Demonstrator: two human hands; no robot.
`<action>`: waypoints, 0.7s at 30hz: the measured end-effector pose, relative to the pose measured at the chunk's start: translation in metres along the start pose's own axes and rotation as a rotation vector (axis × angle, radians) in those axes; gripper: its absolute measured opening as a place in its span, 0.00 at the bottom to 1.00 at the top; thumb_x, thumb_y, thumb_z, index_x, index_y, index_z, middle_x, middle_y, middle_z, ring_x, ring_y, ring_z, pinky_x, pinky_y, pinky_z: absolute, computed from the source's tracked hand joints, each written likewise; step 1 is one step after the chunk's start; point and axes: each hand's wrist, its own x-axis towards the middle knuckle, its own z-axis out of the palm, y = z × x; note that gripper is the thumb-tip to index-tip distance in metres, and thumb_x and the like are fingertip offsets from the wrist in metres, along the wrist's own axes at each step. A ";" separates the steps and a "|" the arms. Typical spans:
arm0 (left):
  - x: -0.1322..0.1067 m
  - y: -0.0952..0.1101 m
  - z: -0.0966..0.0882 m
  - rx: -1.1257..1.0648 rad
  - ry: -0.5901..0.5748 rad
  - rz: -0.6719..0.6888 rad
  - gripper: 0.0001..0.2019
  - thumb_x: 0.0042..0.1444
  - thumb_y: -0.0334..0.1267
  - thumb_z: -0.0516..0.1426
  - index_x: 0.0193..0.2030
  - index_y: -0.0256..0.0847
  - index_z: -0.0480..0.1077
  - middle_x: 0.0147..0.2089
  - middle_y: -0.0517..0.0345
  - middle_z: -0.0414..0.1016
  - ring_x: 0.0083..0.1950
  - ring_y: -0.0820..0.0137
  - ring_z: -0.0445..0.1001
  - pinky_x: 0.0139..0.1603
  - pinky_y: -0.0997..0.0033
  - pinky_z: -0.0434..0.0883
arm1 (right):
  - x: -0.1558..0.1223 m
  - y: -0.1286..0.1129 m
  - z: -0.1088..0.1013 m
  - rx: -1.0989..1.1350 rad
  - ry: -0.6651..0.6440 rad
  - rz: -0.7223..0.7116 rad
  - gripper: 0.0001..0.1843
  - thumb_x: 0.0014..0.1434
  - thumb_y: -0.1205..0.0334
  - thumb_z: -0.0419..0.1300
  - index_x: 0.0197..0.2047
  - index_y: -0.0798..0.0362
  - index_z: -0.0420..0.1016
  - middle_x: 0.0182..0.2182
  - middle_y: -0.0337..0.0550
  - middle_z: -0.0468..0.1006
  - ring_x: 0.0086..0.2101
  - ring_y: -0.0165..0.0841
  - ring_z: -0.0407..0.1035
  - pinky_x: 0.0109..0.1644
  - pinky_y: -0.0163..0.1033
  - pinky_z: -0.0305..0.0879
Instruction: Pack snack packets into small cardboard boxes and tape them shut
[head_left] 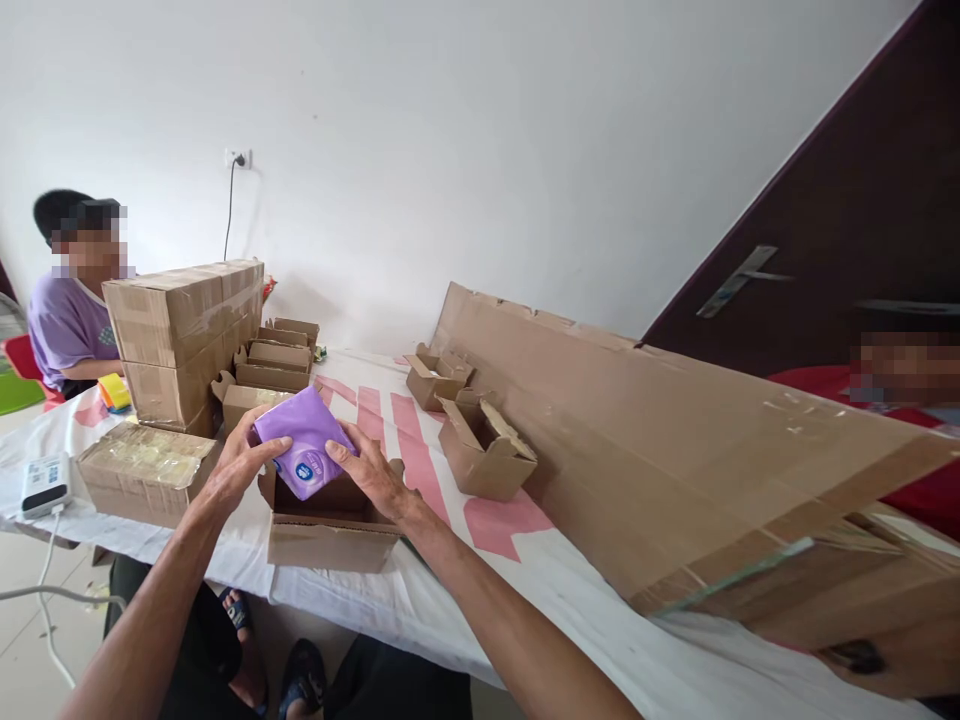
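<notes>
A purple plastic packet [306, 440] with a round blue-and-white logo is held between my two hands. My left hand [244, 455] grips its left side, thumb on the front face. On the right edge, my right hand [369, 470] closes with its thumb also on the front. The fingers behind the packet are hidden. Just below it stands an open cardboard box [330, 543], close to the table's front edge. Its dark inside is partly covered by the packet and my right hand, so its contents cannot be made out.
Stacked taped cartons [176, 340] stand at left, with a closed carton [142, 470] and a white power bank [46, 487] nearer me. Open boxes [487, 450] sit right of centre beside a large cardboard panel [637, 450]. One person [75, 320] sits left, another [907, 400] right.
</notes>
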 end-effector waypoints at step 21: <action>0.002 0.011 0.014 -0.154 -0.107 -0.020 0.54 0.39 0.45 0.79 0.74 0.42 0.65 0.66 0.43 0.79 0.71 0.42 0.73 0.69 0.49 0.73 | -0.007 -0.002 -0.003 0.090 0.112 -0.014 0.29 0.68 0.37 0.58 0.61 0.46 0.82 0.58 0.44 0.86 0.62 0.48 0.75 0.72 0.55 0.67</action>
